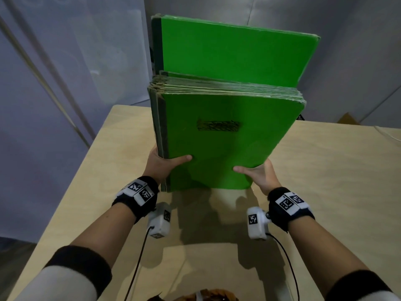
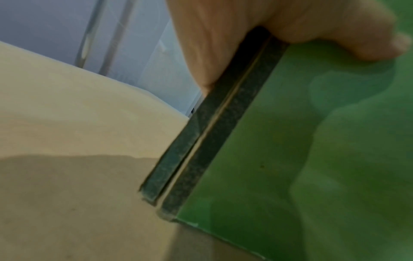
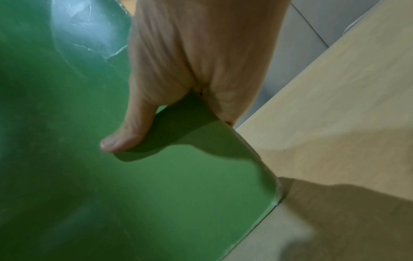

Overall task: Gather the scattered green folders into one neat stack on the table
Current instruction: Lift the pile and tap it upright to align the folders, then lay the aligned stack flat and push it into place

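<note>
Pale wooden table (image 1: 325, 181) fills the lower part of the head view, with grey panelled walls (image 1: 65, 72) rising behind it. Nearest the camera, both forearms wear black-and-white sleeves (image 1: 71, 274), and each wrist carries a black band with printed marker tags (image 1: 138, 190) and a small white camera block (image 1: 159, 221) trailing a black cable (image 1: 138, 257).

Just beyond, the left hand (image 1: 161, 165) clamps the dark spine edge of a bundle of green folders (image 1: 225, 144), its thumb lying across the front cover and its fingers hidden behind. The right hand (image 1: 259, 175) grips the opposite lower edge the same way, thumb on the cover. In the left wrist view the thumb (image 2: 335, 35) presses the green cover beside two dark spines (image 2: 201, 150); in the right wrist view the thumb (image 3: 129, 134) lies flat on the cover.

That bundle stands on its lower edge near the middle of the table, tilted slightly, with the lower corners touching the wood. A scribbled dark rectangle (image 1: 218, 126) marks the front cover. Many worn page edges show along its top.

Behind it, a taller green folder (image 1: 234, 51) stands upright, its lower part hidden by the bundle. A brown cardboard corner (image 1: 348, 120) shows at the far right edge of the table.
</note>
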A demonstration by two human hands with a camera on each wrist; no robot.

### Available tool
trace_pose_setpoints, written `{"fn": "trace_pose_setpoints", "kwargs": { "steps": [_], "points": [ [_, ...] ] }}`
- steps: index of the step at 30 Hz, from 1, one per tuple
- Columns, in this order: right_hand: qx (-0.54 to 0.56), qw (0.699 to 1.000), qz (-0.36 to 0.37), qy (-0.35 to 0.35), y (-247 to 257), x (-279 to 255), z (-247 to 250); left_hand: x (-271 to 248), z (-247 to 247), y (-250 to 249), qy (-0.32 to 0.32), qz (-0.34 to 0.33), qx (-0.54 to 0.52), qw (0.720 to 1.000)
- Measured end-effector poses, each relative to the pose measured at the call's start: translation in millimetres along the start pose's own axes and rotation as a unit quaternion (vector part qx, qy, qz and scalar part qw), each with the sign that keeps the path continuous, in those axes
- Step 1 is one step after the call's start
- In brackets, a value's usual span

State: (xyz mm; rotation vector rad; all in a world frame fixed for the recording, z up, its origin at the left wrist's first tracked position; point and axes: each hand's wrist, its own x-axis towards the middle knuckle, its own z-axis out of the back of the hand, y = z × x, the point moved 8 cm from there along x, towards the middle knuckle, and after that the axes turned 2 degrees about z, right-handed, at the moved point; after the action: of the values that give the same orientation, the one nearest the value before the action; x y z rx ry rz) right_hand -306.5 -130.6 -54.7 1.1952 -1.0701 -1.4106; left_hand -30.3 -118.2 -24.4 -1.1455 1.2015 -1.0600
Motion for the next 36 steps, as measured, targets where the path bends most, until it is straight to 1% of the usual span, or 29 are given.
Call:
{"fn": "trace_pose_setpoints", "kwargs": {
  "steps": [6, 9, 13, 17, 19, 22, 26, 30, 33, 36],
  "points": [
    [0.037, 0.999, 0.012, 0.007, 12.7, -3.2, -9.2, 3.7, 7.5, -13.3, -0.027, 0.0, -0.011, 1.0],
    [0.03, 0.999, 0.026, 0.005, 27.3, -1.4, -3.8, 4.0, 5.1, -26.2, -0.038, 0.002, -0.015, 0.999],
    [0.025, 0.999, 0.048, 0.002, 44.0, -3.8, 15.6, 0.6, -4.9, -37.8, -0.066, 0.035, -0.034, 0.997],
    [0.008, 0.998, 0.066, -0.013, 52.5, -15.1, 41.5, -13.5, -33.6, -41.3, -0.049, 0.072, -0.043, 0.995],
    [0.003, 0.997, 0.066, -0.026, 54.3, -22.5, 59.1, -19.4, -48.9, -39.6, -0.052, 0.088, -0.036, 0.994],
    [-0.009, 0.998, 0.06, -0.029, 51.9, -30.3, 87.8, -28.0, -79.8, -33.8, -0.029, 0.123, -0.046, 0.991],
    [-0.026, 0.999, 0.019, -0.031, 33.7, -40.7, 124.1, -37.8, -118.5, -19.8, -0.025, 0.166, -0.041, 0.985],
    [-0.023, 0.997, -0.031, -0.06, 7.1, -53.8, 166.6, -45.8, -165.2, -3.3, 0.007, 0.207, -0.031, 0.978],
    [-0.049, 0.993, -0.063, -0.087, -13.2, -62.9, 200.8, -48.5, -198.1, 12.5, 0.025, 0.236, 0.01, 0.971],
    [-0.063, 0.986, -0.116, -0.105, -38.7, -69.4, 237.8, -53.4, -230.7, 31.6, 0.064, 0.266, 0.063, 0.96]
  ]
}}
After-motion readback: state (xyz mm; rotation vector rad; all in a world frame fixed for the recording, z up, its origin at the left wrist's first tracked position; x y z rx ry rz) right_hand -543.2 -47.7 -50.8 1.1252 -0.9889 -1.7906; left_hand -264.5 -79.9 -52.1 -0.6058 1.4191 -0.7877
